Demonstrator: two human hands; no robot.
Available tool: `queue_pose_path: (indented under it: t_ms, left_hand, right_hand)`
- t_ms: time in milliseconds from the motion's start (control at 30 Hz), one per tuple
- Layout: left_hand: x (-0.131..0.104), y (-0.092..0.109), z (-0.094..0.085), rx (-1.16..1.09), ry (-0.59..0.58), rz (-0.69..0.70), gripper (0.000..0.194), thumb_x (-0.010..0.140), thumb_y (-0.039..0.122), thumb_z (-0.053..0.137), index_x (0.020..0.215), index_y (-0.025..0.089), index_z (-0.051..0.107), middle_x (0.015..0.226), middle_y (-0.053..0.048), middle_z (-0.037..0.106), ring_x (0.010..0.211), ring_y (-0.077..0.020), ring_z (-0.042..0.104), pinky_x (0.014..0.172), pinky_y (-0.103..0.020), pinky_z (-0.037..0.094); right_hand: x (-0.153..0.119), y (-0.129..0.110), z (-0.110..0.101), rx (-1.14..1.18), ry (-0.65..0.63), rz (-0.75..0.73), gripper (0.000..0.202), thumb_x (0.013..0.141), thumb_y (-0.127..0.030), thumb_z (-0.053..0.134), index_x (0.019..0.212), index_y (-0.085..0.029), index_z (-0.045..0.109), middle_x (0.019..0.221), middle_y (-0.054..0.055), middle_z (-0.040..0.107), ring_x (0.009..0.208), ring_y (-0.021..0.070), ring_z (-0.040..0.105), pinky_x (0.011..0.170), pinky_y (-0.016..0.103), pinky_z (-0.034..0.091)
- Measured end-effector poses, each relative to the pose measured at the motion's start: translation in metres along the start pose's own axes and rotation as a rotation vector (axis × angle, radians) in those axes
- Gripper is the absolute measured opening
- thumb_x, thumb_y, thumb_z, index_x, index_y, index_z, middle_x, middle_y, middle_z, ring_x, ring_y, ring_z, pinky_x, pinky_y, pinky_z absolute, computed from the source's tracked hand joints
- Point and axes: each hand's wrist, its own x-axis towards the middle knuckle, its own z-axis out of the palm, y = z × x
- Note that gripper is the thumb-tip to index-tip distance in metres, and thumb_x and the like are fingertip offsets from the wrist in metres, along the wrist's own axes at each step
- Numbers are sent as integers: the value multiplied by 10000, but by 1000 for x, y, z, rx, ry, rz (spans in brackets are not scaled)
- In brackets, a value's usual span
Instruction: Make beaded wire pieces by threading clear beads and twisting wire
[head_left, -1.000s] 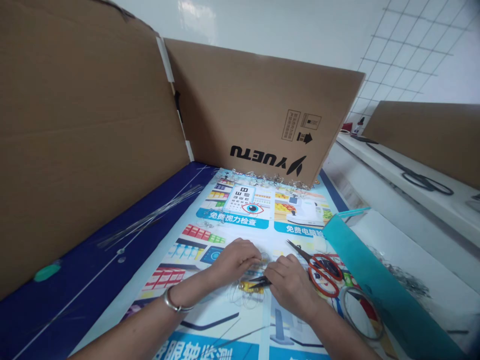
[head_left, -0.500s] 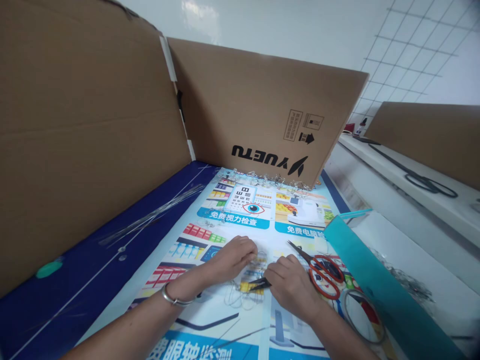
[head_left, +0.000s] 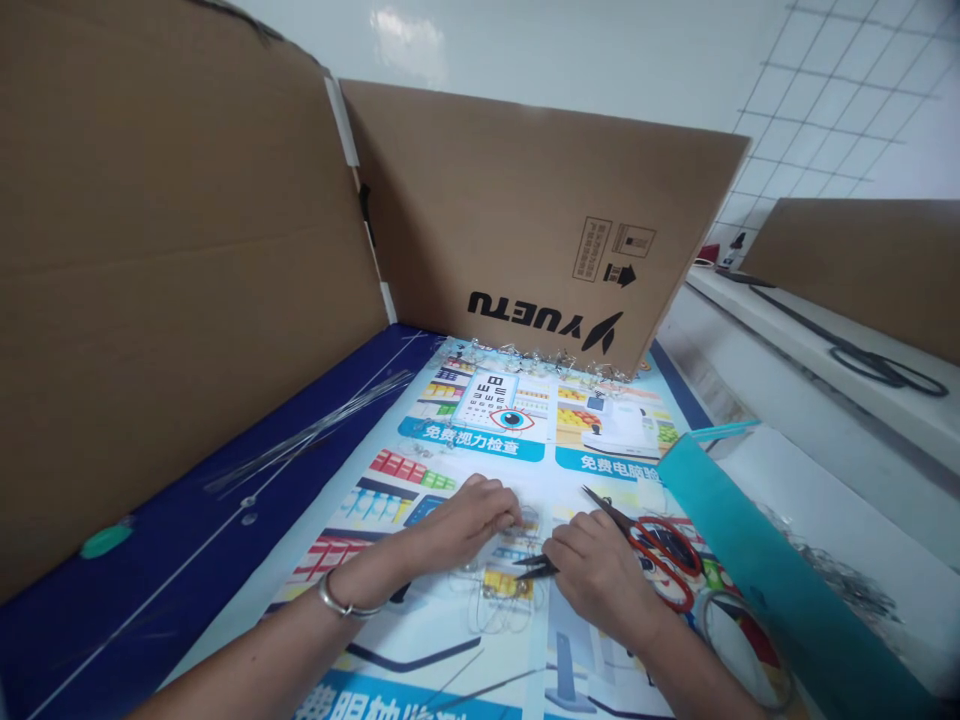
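My left hand (head_left: 472, 515), with a silver bangle on the wrist, is closed in a pinch at the centre of the printed sheet (head_left: 517, 480). Thin clear or wire loops (head_left: 499, 605) hang or lie just below its fingertips. To its right my right hand (head_left: 592, 560) is wrapped round black-tipped pliers (head_left: 534, 568), whose jaws point left and look slightly apart. The two hands do not touch. Red-handled scissors (head_left: 664, 550) lie just beyond my right hand, blades toward the upper left.
A teal-edged box (head_left: 780, 570) with a wire heap (head_left: 847, 580) stands at right, near a tape roll (head_left: 742, 640). Cardboard panels (head_left: 525, 200) rise behind and left. Wire pieces (head_left: 540, 358) line the back panel; long strands (head_left: 315, 430) lie left.
The whole view has shifted slightly. The pliers' jaws have turned a little and look more level. Both hands keep nearly the same places and holds.
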Motion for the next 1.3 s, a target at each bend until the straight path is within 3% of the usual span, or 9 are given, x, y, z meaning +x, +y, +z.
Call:
queue_pose_path:
  t_ms: [300, 533, 800, 967, 1167, 1300]
  left_hand:
    - [-3, 6, 2, -17, 116, -66, 243, 926, 211, 267, 873, 181, 502, 829, -19, 547, 808, -150, 460, 799, -307, 318]
    - [-5, 7, 5, -85, 76, -43, 225, 926, 203, 278, 945, 195, 502, 906, -14, 556, 856, -141, 471, 806, -290, 323]
    - [-4, 3, 6, 65, 127, -46, 217, 915, 188, 270, 871, 180, 483, 813, -25, 537, 782, -161, 452, 769, -331, 319]
    - [-5, -2, 11, 188, 140, -19, 181, 887, 152, 290, 848, 178, 464, 781, -33, 518, 759, -173, 440, 746, -346, 321]
    - [-3, -1, 10, 370, 125, -8, 152, 850, 124, 333, 817, 176, 472, 767, -45, 505, 778, -194, 428, 744, -364, 318]
    - [-2, 1, 8, 424, 126, -35, 144, 826, 100, 356, 817, 176, 478, 761, -45, 502, 778, -195, 424, 743, -362, 320]
  right_hand:
    - [0, -2, 0, -11, -4, 19, 192, 826, -144, 462, 975, -211, 564, 779, 17, 533, 786, 161, 403, 735, 337, 266]
    - [-1, -2, -1, -17, -11, 53, 196, 823, -157, 470, 979, -225, 567, 803, 19, 540, 799, 168, 410, 762, 351, 278]
    - [-3, -3, 0, -12, 57, 94, 287, 828, -168, 467, 1096, -243, 538, 882, 38, 576, 864, 183, 449, 800, 349, 293]
    - [-3, 1, 1, -43, 90, 189, 251, 822, -191, 492, 1057, -231, 568, 858, 37, 600, 850, 183, 477, 788, 329, 310]
    - [6, 4, -11, -162, -51, 316, 305, 827, -317, 530, 1129, -276, 534, 946, 46, 598, 923, 208, 493, 756, 312, 314]
    - [17, 3, -22, -216, -160, 309, 255, 830, -365, 519, 1068, -282, 555, 828, 36, 608, 834, 199, 521, 680, 304, 295]
